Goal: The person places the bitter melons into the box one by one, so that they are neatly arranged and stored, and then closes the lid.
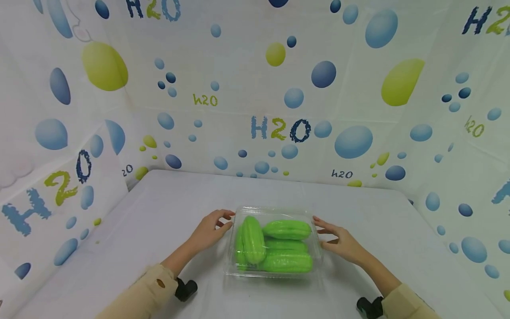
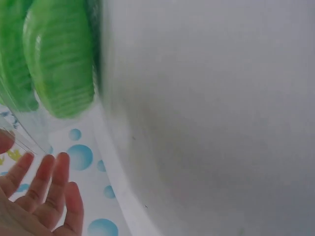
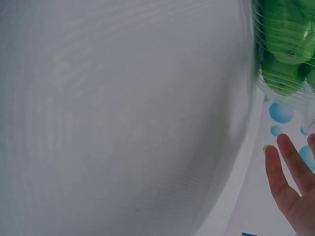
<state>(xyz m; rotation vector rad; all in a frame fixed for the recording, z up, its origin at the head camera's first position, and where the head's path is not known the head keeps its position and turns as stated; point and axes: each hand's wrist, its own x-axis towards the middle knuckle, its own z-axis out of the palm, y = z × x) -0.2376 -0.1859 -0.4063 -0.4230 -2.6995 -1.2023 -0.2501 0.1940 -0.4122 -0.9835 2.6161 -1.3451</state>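
Observation:
A clear plastic clamshell box (image 1: 279, 212) with its lid down lies on the table in the head view. Several plump, ridged green cucumbers (image 1: 287, 261) fill it, some lengthwise and some crosswise. At the box's upper left side is my left hand (image 1: 211, 230), fingertips right at the edge and fingers loosely bent. My right hand (image 1: 342, 243) reaches the opposite side, its fingers spread and their tips at the rim. In the left wrist view, green cucumbers (image 2: 59, 64) show through the plastic above the fingers. The right wrist view has straight, parted fingers (image 3: 298, 167) below the box.
A white cloth covers the table (image 1: 191, 186). Behind it and at both sides hangs a white curtain (image 1: 239, 57) printed with blue and green drops and "H2O" lettering. Black wrist-camera mounts (image 1: 186, 290) sit by both beige sleeves (image 1: 139, 290).

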